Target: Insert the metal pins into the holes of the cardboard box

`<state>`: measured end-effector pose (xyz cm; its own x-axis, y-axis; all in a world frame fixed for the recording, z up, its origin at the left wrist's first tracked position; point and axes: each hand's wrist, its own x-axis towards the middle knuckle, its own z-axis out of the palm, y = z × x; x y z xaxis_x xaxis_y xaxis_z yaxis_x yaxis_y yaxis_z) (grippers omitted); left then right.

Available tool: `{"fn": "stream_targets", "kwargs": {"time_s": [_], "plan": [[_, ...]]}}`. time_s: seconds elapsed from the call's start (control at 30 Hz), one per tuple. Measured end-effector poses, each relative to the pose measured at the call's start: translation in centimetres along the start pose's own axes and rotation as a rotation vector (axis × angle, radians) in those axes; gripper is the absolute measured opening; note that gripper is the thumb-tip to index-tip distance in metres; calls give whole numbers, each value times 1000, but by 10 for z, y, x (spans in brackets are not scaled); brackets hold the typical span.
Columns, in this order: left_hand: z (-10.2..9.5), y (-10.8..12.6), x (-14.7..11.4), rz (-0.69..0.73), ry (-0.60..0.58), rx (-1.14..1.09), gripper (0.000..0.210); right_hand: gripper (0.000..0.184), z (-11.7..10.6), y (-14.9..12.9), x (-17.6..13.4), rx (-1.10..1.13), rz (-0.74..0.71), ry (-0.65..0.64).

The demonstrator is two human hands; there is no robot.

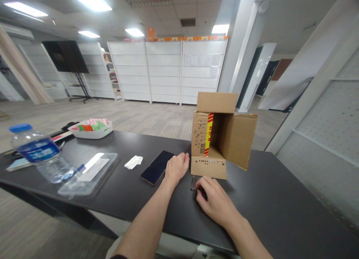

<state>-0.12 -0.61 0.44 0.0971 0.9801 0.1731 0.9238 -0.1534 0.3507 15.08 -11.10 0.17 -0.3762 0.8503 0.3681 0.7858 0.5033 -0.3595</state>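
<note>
An open cardboard box (198,137) stands on the black table, its flaps spread and its opening facing me. Small round metal heads dot its left side, and a row of holes and heads runs along the front flap (209,168). My left hand (177,168) is curled closed beside the box's front left corner, next to a dark smartphone (157,166); what it holds, if anything, is hidden. Several thin metal screws or nails (193,183) lie side by side before the flap. My right hand (214,199) rests at them with bent fingers, fingertips against their right side; its grip is hidden.
Left of the phone lie a crumpled white tissue (134,162) and a clear plastic case (91,175). A water bottle (42,154) with a blue cap stands farther left. Behind it sits a white basket (94,133) with colourful contents. A perforated panel (322,154) borders the right.
</note>
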Motion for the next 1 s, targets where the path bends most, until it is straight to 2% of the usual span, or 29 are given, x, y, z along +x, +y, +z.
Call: {"fn": "stream_targets", "kwargs": {"time_s": [0.33, 0.57, 0.8, 1.0], "plan": [[-3, 3, -1, -9, -17, -5, 55, 6, -8, 19, 11, -36, 150, 183], [0, 1, 1, 7, 3, 5, 55, 8, -17, 38, 31, -240, 191, 332], [0, 1, 1, 8, 6, 6, 55, 15, -6, 48, 37, -286, 188, 490], [-2, 3, 0, -20, -12, -10, 53, 17, 1, 47, 36, -264, 200, 520]]}}
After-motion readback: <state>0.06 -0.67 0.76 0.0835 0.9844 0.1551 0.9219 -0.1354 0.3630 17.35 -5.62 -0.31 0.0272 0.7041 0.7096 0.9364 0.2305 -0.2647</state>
